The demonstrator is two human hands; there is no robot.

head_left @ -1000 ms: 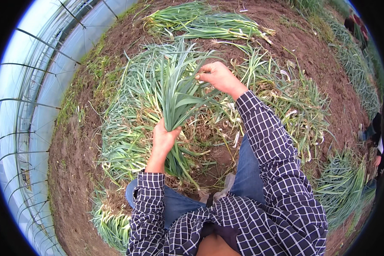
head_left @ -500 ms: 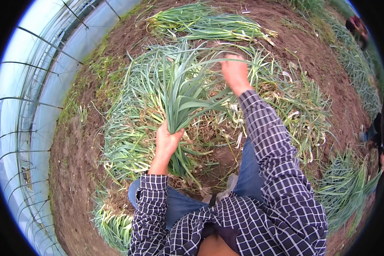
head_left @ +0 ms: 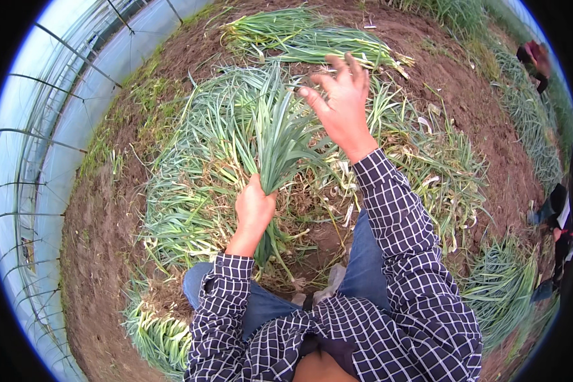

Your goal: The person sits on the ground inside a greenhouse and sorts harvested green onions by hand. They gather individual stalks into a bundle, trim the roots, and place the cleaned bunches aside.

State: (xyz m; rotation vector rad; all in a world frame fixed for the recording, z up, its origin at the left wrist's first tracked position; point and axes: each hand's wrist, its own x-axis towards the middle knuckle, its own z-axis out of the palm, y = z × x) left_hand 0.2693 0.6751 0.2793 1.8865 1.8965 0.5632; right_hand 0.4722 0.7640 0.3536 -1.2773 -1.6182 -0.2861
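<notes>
A bunch of green onions (head_left: pixel 280 143) with long, flat blue-green leaves is gripped in my left hand (head_left: pixel 254 207), which is wrapped round its middle. The leaves fan upward, away from me, while the pale root ends hang down between my knees. My right hand (head_left: pixel 347 111) is raised to the right of the leaf tips, with its fingers spread and nothing in them. Beneath both hands lies a broad heap of pulled green onions (head_left: pixel 188 197), mixed with dry roots and trimmings.
Sorted bundles (head_left: pixel 312 41) lie beyond the heap. A rooty bundle (head_left: pixel 165 331) is near my left knee, another pile (head_left: pixel 503 286) at right. Bare soil (head_left: pixel 102 235) runs along the plastic greenhouse wall (head_left: pixel 28 172). Other people (head_left: pixel 554 216) are at the right edge.
My right hand has drawn away from the leaf tips and turned, its fingers now spread. The bunch in my left hand leans slightly more to the right.
</notes>
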